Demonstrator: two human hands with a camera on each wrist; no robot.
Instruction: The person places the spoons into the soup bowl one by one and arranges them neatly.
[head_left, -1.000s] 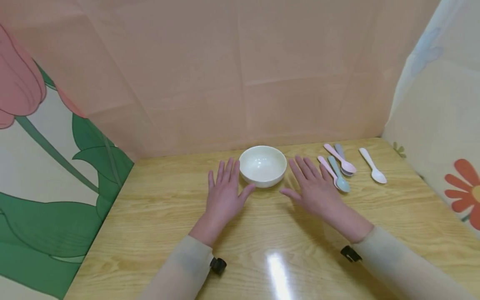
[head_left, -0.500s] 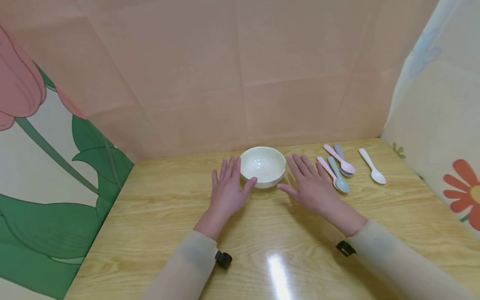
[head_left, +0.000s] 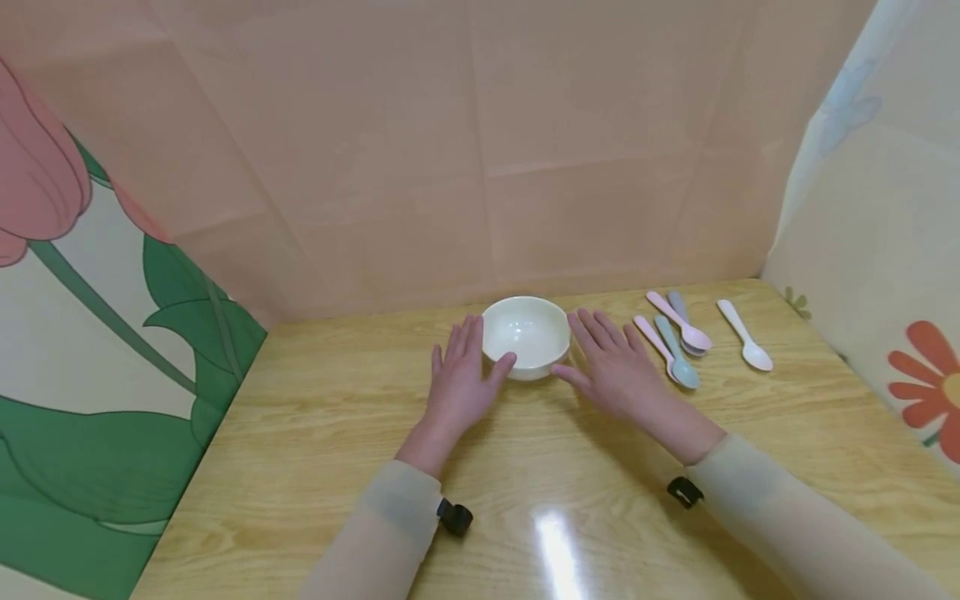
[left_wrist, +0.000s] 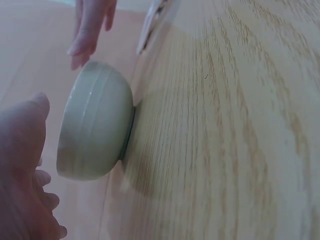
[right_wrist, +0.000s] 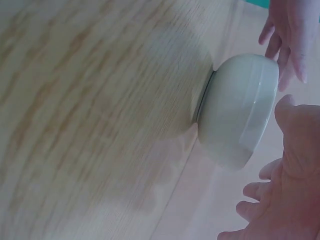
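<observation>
A white bowl [head_left: 527,337] stands upright on the wooden table, and its inside shows nothing in it. To its left is my left hand [head_left: 461,385], fingers straight and thumb spread toward the bowl's near side. Mirroring it on the right is my right hand [head_left: 618,377], also with straight fingers. Both wrist views show the bowl [left_wrist: 95,125] side-on, resting on its foot between the two hands. My left thumb [left_wrist: 39,106] looks slightly apart from the bowl; whether other fingertips touch the rim, I cannot tell. Neither hand holds anything.
Several spoons lie right of the right hand: a pink spoon [head_left: 686,327] over a grey one, a blue spoon [head_left: 681,362] over another pink one, and a white spoon [head_left: 747,342] farther right. A pink cloth backdrop [head_left: 375,167] rises behind the table [head_left: 315,467].
Both hands have drawn a little inward, the left one rightward and the right one leftward, closing on the bowl's sides. The bowl and spoons keep their places.
</observation>
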